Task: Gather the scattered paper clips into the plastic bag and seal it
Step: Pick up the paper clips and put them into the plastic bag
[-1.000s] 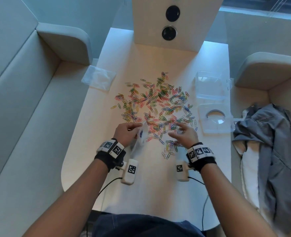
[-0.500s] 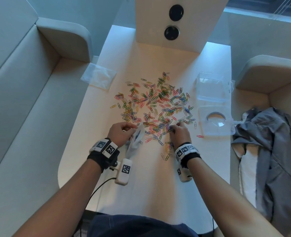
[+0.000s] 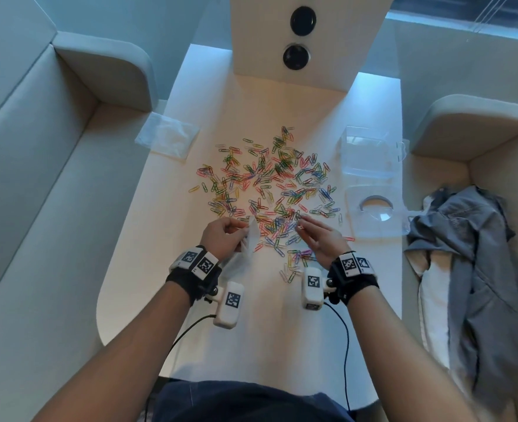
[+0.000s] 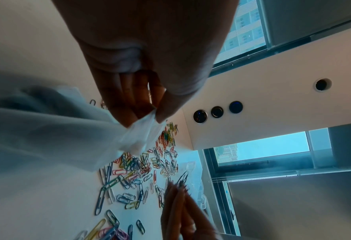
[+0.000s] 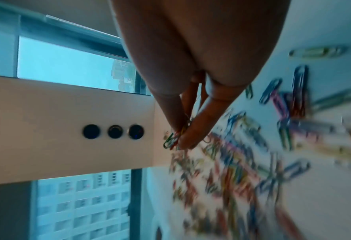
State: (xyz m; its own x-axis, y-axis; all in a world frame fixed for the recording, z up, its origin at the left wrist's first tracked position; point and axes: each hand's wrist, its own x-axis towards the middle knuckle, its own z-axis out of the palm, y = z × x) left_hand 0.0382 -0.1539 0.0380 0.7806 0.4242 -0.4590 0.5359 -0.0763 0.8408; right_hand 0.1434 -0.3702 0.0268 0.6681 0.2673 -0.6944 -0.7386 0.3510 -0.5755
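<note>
Many coloured paper clips lie scattered over the middle of the white table. My left hand pinches the rim of a clear plastic bag at the near left edge of the pile; the left wrist view has thumb and fingers closed on the bag. My right hand sits at the pile's near right edge and pinches a small bunch of paper clips between thumb and fingertips.
A second clear plastic bag lies at the table's left edge. A clear plastic box and its lid sit at the right edge. Grey clothing lies on the right seat. A white upright panel stands at the far end.
My right hand closed on clips in the pile, then drew back slightly toward me with a few pinched. My left hand kept its hold on the bag.
</note>
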